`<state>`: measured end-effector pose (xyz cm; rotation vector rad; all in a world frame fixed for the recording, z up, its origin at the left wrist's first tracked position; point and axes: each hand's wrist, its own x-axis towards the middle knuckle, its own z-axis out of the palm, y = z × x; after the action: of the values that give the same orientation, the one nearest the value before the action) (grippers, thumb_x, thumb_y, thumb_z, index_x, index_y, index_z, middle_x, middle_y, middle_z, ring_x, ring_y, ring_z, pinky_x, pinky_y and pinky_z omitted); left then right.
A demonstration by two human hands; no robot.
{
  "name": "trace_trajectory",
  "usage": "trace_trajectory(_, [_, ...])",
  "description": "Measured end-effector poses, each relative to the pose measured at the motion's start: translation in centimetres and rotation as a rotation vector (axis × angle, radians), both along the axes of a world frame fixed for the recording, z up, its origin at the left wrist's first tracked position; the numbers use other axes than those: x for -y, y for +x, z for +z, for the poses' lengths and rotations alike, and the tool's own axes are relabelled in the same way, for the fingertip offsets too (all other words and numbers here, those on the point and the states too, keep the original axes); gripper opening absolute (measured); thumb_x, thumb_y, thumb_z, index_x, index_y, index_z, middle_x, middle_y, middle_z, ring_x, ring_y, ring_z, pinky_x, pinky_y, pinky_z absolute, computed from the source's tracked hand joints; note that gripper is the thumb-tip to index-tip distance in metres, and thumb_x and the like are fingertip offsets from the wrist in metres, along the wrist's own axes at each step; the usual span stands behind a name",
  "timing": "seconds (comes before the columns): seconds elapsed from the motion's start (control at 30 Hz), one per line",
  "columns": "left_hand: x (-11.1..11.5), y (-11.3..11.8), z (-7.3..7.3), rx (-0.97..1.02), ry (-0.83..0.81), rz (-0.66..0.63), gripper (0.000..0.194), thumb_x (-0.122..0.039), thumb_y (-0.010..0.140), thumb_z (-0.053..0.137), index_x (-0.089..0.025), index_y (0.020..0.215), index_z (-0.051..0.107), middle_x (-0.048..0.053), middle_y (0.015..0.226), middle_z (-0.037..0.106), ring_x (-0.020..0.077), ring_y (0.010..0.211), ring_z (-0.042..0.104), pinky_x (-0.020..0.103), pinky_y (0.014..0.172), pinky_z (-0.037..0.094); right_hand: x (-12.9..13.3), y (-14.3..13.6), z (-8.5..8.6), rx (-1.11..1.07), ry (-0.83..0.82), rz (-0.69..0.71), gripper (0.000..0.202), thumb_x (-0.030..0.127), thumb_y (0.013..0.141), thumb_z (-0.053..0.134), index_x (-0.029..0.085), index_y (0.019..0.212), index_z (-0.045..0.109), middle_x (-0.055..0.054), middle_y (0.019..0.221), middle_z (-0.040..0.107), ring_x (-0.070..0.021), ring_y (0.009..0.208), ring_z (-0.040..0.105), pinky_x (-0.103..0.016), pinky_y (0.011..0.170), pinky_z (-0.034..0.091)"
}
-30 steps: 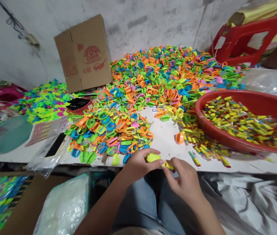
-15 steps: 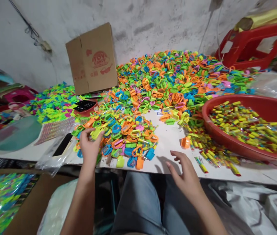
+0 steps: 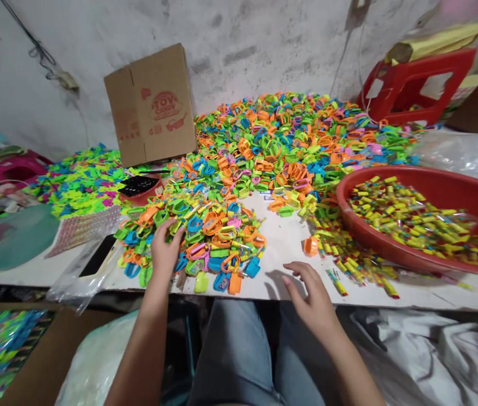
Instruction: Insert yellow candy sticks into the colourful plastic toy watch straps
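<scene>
Numerous plastic toy watches (image 3: pixel 213 223) in orange, green, blue, yellow and pink lie heaped at the front of the table. At the left part of this heap is my left hand (image 3: pixel 165 248), its thumb and forefinger closed about a yellow-green toy watch (image 3: pixel 175 227). My fingers partly cover that piece. My right hand (image 3: pixel 311 299) hovers by the table's front edge with fingers apart, holding nothing. A single orange toy watch (image 3: pixel 310 246) lies just beyond it. To its right are small yellow wrapped candy tubes (image 3: pixel 359 269), loose on the white tabletop (image 3: pixel 281 239).
A red basin (image 3: pixel 342 197) of candy tubes stands at right. Behind rises a larger toy-watch pile (image 3: pixel 290 132), beside a cardboard box (image 3: pixel 150 107). Left are a black phone (image 3: pixel 97 256) on clear plastic and a small red dish (image 3: pixel 144 197). A red stool (image 3: pixel 425 84) stands back right.
My left hand has shifted slightly right across the heap, with the yellow-green toy watch still at its fingers. The right hand keeps nearly the same pose. The view has turned a little.
</scene>
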<state>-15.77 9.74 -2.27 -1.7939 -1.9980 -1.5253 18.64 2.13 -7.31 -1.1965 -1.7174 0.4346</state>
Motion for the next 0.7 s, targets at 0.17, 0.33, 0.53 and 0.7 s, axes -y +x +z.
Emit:
trace_trajectory(0.17, [1.0,0.4,-0.3,-0.016,-0.064,-0.001,0.038,-0.038,0.086,0.054,-0.019,0.119,0.061,0.011,0.123,0.064,0.0227,0.118,0.058,0.038,0.103,0.043,0.0,-0.1,0.0,-0.004,-0.016,0.002,0.016,0.030,0.094,0.049,0.022,0.104,0.058,-0.007,0.099,0.061,-0.0223,0.093,0.059,-0.034,0.077,0.048])
trace_trajectory(0.33, [3.2,2.0,0.4,-0.033,0.123,0.063,0.034,-0.031,0.089,0.052,-0.017,0.118,0.061,0.013,0.125,0.061,0.0221,0.121,0.055,0.039,0.105,0.041,-0.7,1.5,-0.6,0.085,-0.005,-0.150,0.020,0.033,0.094,0.047,0.019,0.105,0.059,-0.009,0.103,0.061,-0.0248,0.099,0.057,-0.038,0.085,0.044])
trace_trajectory(0.53, [3.7,9.9,2.3,-0.214,0.067,-0.261,0.028,-0.024,0.088,0.053,-0.020,0.114,0.060,0.010,0.119,0.062,0.0227,0.117,0.055,0.042,0.105,0.040,-1.6,3.2,-2.1,0.497,-0.227,-0.460,0.031,0.025,0.090,0.050,0.021,0.120,0.059,-0.011,0.125,0.058,-0.0309,0.110,0.050,-0.047,0.092,0.033])
trace_trajectory(0.7, [-0.1,19.6,1.0,-0.269,-0.271,-0.667,0.029,-0.023,0.091,0.047,-0.018,0.114,0.062,0.009,0.117,0.065,0.0219,0.113,0.057,0.039,0.102,0.043,-1.2,3.5,-1.0,0.642,-0.341,-0.570,0.030,0.027,0.090,0.054,0.022,0.119,0.060,-0.011,0.122,0.058,-0.0290,0.106,0.051,-0.044,0.090,0.031])
